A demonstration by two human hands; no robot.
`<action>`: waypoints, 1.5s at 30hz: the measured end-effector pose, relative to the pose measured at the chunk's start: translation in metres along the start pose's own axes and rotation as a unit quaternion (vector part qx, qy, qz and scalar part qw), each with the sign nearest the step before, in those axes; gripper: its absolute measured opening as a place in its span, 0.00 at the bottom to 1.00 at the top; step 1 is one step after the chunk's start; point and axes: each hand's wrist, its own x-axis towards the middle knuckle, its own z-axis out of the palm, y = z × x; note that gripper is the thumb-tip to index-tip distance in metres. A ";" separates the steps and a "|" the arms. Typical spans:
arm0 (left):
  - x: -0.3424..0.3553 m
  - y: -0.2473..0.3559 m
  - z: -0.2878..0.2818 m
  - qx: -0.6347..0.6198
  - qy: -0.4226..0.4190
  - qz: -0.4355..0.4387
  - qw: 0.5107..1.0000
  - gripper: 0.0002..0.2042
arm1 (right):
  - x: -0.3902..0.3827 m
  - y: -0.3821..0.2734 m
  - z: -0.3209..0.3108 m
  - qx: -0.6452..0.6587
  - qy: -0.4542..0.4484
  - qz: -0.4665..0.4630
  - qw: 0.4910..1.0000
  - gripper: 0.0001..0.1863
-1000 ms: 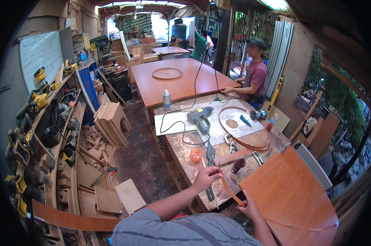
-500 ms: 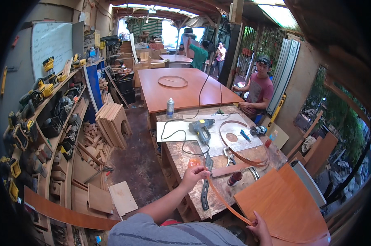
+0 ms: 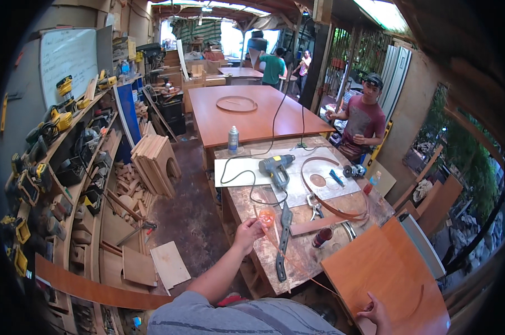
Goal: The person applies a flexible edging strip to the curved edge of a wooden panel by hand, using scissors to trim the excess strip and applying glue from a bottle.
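My left hand (image 3: 248, 233) pinches a thin orange-brown strip (image 3: 291, 262) above the worn workbench (image 3: 263, 259), beside a long dark tool (image 3: 282, 245) and an orange container (image 3: 266, 219). The strip slants down to my right hand (image 3: 372, 310), whose index finger is raised and whose other fingers curl at its lower end, over the curved orange-brown panel (image 3: 400, 265). A dark red bottle (image 3: 322, 238) stands nearby. Farther up the bench are a heat gun (image 3: 276, 169) with its cord, metal clamping pliers (image 3: 314, 205), curved bands (image 3: 344, 211) and a spray can (image 3: 233, 142).
A co-worker (image 3: 361, 120) stands right of the large wooden tabletop (image 3: 230, 125); other people (image 3: 272, 70) are at the back. Left are tool-laden shelves (image 3: 57, 145), stacked wooden pieces (image 3: 152, 164) and a long curved panel (image 3: 96, 285). Boards (image 3: 436, 201) lean at the right.
My left hand has moved left and up with the strip. My right hand has moved right and down. The co-worker has lifted their hands from the tabletop's edge and turned toward me.
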 end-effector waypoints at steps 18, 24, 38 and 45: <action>0.015 0.012 0.032 -0.003 -0.100 -0.009 0.995 0.11 | -0.071 0.059 -0.021 -0.079 -0.045 0.096 0.991 0.44; 0.003 0.022 0.047 0.007 -0.094 0.010 0.996 0.12 | -0.099 0.101 -0.042 -0.116 -0.023 0.092 0.989 0.46; -0.055 -0.022 0.059 0.070 -0.075 -0.032 0.994 0.13 | -0.097 0.261 -0.065 -0.133 -0.237 0.136 0.953 0.55; -0.054 -0.091 0.092 0.131 -0.047 -0.156 0.978 0.13 | -0.219 0.127 -0.103 -0.110 -0.149 0.200 0.962 0.63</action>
